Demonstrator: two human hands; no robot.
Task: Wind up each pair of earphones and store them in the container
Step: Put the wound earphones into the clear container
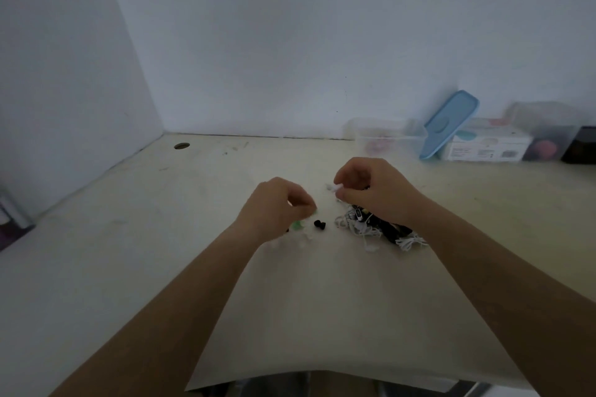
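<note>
A tangle of white and black earphone cords (380,229) lies on the pale desk (161,235), partly under my right wrist. My right hand (371,187) hovers above it, fingers pinched on a small white earphone piece (337,187). My left hand (277,203) is curled just to the left, its fingertips closed on a blurred green earphone (298,225) and white cord. Two black earbud tips (319,224) rest between the hands. A clear plastic container (387,138) stands at the back right, with its blue lid (450,124) leaning against it.
Behind the lid sit a white printed box (487,145), a cloudy clear tub (545,135) and a dark object (580,145) along the wall. A cable hole (181,146) is in the desk's far left. Walls close the back and left.
</note>
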